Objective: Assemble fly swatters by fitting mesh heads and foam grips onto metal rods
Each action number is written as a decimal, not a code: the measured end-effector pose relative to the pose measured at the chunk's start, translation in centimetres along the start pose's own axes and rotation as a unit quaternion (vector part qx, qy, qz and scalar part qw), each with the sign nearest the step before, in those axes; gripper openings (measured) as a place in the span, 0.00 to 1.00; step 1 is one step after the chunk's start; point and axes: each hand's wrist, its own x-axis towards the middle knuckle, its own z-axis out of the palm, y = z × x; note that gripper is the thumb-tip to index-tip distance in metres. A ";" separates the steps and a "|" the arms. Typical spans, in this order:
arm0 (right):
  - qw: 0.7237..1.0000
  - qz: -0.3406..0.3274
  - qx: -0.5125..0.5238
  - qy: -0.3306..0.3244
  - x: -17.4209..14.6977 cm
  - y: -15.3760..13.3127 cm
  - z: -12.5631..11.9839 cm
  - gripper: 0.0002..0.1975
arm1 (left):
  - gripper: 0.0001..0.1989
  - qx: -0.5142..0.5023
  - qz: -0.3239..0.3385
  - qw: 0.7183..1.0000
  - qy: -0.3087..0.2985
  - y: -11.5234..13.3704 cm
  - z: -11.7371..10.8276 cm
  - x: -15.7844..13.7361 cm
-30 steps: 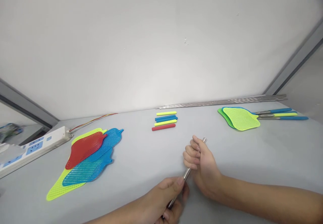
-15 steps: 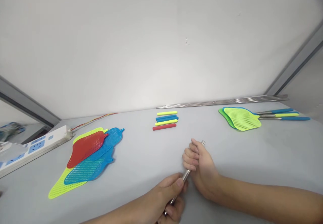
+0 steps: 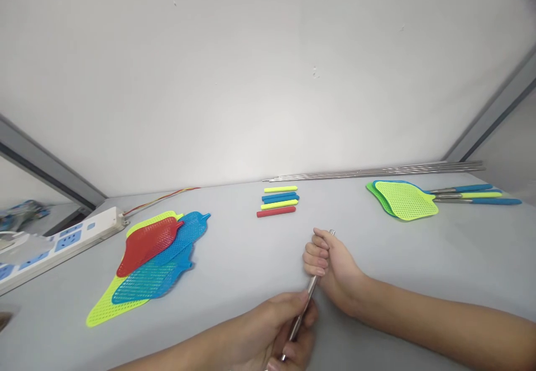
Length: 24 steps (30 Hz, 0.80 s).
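A slim silver metal rod [image 3: 312, 286], thicker at its upper part and stepped like a telescopic tube, slants between my hands just over the tabletop. My right hand [image 3: 329, 265] is wrapped round its upper part, the end poking out above the index finger. Lower down, my left hand [image 3: 285, 329] grips the thinner part between thumb and fingers. Beyond my hands lie short coloured handle sleeves: a red sleeve [image 3: 276, 212] closest, then yellow and blue ones [image 3: 278, 197].
To the left are loose fly swatter heads, a red head [image 3: 148, 242] among them, beside a white power strip [image 3: 96, 226]. Assembled fly swatters [image 3: 406, 201] lie at the right. Thin metal rods [image 3: 372, 172] run along the wall.
My left hand has shifted slightly right and down along the rod, and the rod stands a little steeper. My right hand keeps its grip. The whole view has shifted slightly.
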 end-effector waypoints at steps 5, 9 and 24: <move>0.999 0.030 0.003 0.014 0.5 -0.5 0.0 0.16 | 0.21 -0.030 -0.013 0.999 -0.020 0.3 -0.3 0.1; 0.996 0.072 0.005 0.045 0.7 -1.5 0.3 0.16 | 0.22 -0.043 -0.028 0.998 -0.038 0.7 -0.3 0.1; 0.990 0.107 -0.004 0.087 1.6 -4.0 1.0 0.14 | 0.16 -0.046 -0.009 0.999 0.027 0.9 0.8 0.1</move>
